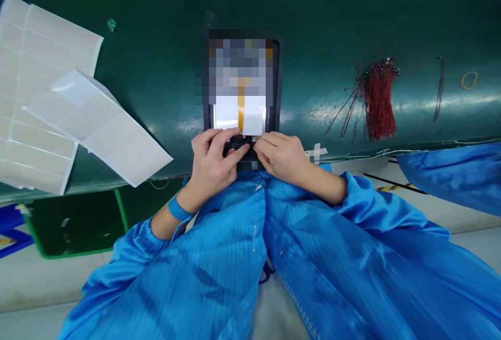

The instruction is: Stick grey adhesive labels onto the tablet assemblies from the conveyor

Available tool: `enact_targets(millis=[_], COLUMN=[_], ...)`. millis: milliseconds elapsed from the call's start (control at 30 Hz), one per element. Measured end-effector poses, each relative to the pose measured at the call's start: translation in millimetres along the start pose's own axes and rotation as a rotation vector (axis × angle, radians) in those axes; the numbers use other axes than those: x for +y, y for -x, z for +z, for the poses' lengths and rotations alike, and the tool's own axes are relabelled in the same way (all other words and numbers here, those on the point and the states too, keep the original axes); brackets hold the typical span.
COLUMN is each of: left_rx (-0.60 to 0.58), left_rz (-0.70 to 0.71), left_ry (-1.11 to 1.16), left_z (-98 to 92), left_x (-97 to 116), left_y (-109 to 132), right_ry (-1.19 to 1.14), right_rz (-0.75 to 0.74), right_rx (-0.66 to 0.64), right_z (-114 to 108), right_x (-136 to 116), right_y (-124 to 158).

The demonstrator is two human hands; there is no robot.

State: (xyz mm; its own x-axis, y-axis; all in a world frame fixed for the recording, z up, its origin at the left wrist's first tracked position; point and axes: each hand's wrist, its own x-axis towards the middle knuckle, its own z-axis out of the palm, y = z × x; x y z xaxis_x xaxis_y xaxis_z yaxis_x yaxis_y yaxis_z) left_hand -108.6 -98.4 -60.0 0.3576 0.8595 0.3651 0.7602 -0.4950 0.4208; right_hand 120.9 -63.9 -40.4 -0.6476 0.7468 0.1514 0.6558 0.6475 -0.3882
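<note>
A black-framed electronic device lies on the green bench in front of me. Its upper part is pixelated. Two white rectangular pieces with a strip of yellow tape between them show in its lower part. My left hand is curled over the lower left edge of the device, index finger and thumb bent around its dark end. At the lower right edge, my right hand is closed in a pinch close to the left thumb. Whatever lies between the right fingertips is too small or hidden to make out.
Sheets of blank labels lie on the left, a narrower sheet overlapping them. To the right are a bundle of red wires, one separate wire and a rubber band. A green bin sits below the bench edge.
</note>
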Motion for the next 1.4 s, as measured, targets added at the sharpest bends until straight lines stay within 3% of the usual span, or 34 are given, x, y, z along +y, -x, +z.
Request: enact_targets(millis=[167, 233, 300, 333, 400, 500, 567, 633, 667, 733, 867, 967, 1033, 1167, 1267, 1400], left_rx=[-0.044, -0.112, -0.109, -0.067, 0.065, 0.188, 0.131, 0.093, 0.105, 0.168, 0.293, 0.365, 0.443, 0.593, 0.774, 0.927], left_rz=[0.006, 0.031, 0.052, 0.036, -0.081, -0.484, -0.794, -0.932, -0.946, -0.909, -0.794, -0.737, -0.734, -0.783, -0.807, -0.777], left_ry=[-0.013, -0.04, -0.05, -0.059, -0.126, -0.319, -0.318, -0.196, -0.138, -0.06, 0.104, 0.261, 0.395, 0.705, 0.769, 0.776], left_z=[1.6, -0.4, -6.9, -13.8, -38.2, -94.7, -129.9, -153.8, -161.3, -170.3, -178.1, -179.9, -177.0, -158.7, -140.7, -125.5], left_x=[23, 33, 27, 14, -33, -131, -186, -216, -219, -206, -145, -106, -92, -79, -73, -67], left_y=[-6, -8, -10, -11, -9, 0, 6, 10, 10, 8, -3, -8, -5, 10, 15, 9], right_ry=[0.001, -0.029, -0.042, -0.039, -0.025, -0.021, -0.035, -0.061, -0.083, -0.148, -0.274, -0.311, -0.371, -0.483, -0.382, -0.179], right_rz=[-0.009, -0.018, -0.019, -0.019, -0.019, -0.034, -0.067, -0.11, -0.138, -0.216, -0.409, -0.476, -0.474, -0.382, -0.353, -0.472], right_rx=[-0.042, 0.017, 0.096, 0.134, 0.182, 0.212, 0.214, 0.203, 0.199, 0.198, 0.196, 0.17, 0.09, 0.019, 0.133, 0.32], right_z=[-9, -18, -29, -34, -42, -49, -52, -53, -52, -50, -35, -21, -15, -9, 0, 17], right_x=[2, 4, 10, 14, 24, 36, 39, 35, 30, 12, -45, -87, -104, -112, -109, -107], right_y=[0, 0, -1, -2, -4, -12, -22, -38, -49, -78, -154, -208, -231, -245, -241, -236])
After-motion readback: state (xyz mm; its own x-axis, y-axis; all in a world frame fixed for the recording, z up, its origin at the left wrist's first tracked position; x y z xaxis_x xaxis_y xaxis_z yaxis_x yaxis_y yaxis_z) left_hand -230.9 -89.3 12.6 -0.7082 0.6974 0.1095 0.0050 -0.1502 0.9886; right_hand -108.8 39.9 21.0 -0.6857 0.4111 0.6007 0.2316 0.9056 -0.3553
